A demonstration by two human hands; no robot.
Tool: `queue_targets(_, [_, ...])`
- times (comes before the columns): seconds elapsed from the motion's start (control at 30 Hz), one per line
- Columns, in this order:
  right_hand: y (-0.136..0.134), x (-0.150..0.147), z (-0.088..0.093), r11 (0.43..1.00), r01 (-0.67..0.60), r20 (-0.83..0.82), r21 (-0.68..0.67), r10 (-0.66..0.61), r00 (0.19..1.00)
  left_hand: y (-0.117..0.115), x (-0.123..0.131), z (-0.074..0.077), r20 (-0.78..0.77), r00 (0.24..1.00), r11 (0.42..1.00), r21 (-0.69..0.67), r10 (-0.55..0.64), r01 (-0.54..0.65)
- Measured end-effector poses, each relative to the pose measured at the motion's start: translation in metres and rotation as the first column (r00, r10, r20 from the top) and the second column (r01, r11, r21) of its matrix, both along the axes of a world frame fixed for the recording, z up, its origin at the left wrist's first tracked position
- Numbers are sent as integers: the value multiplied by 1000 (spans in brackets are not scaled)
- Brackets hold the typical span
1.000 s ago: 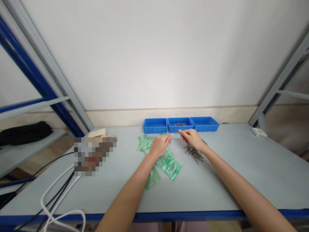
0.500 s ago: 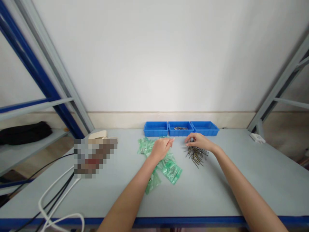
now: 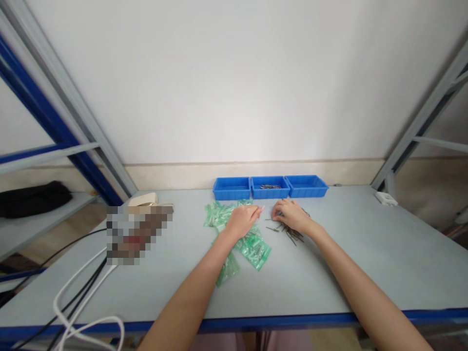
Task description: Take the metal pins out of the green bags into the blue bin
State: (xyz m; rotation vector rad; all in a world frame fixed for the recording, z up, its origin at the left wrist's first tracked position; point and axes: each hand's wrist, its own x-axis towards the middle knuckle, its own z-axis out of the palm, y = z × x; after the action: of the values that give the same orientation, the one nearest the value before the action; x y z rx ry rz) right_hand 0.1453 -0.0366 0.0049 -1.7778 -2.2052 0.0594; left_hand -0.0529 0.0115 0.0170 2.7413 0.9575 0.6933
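Note:
My left hand point(image 3: 243, 220) rests curled on a heap of small green plastic bags point(image 3: 252, 246), fingers drawn together toward a pinch; what it holds I cannot make out. My right hand point(image 3: 290, 214) lies over a pile of thin metal pins point(image 3: 290, 233) on the grey table point(image 3: 329, 263), its fingertips pinched at the pile's left edge. A few pins lie loose just left of that hand. Three blue trays point(image 3: 269, 187) stand in a row behind both hands; the middle one holds several pins.
A beige device point(image 3: 144, 199) and a blurred-out patch sit at the table's left. White and black cables point(image 3: 78, 297) run over the left front corner. Blue-grey shelf posts rise on both sides. A white block point(image 3: 384, 197) lies at the far right.
My right hand dropped from in front of the middle tray onto the pin pile, then shifted left along it. My left hand stayed on the bags.

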Motion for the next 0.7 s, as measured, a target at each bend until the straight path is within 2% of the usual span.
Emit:
queue_targets(0.13, [1, -3, 2, 999, -35, -163, 9, 36, 986, -1, 1, -2, -41, 999, 999, 53, 8, -6])
queue_targets(0.3, [2, -6, 5, 992, -122, -435, 24, 120, 892, -1, 2, -3, -108, 993, 991, 124, -42, 55])
queue_targets(0.4, [1, -9, 5, 991, -131, -491, 14, 122, 862, -2, 2, -2, -176, 983, 984, 160, -54, 83])
queue_targets(0.5, [0, -11, 4, 989, -147, -542, 1, 124, 831, -1, 2, -1, -181, 982, 981, 176, -45, 77])
queue_targets(0.7, [2, -10, 4, 985, -170, -707, 24, 137, 693, -1, 2, -2, -124, 992, 984, 173, -18, 40])
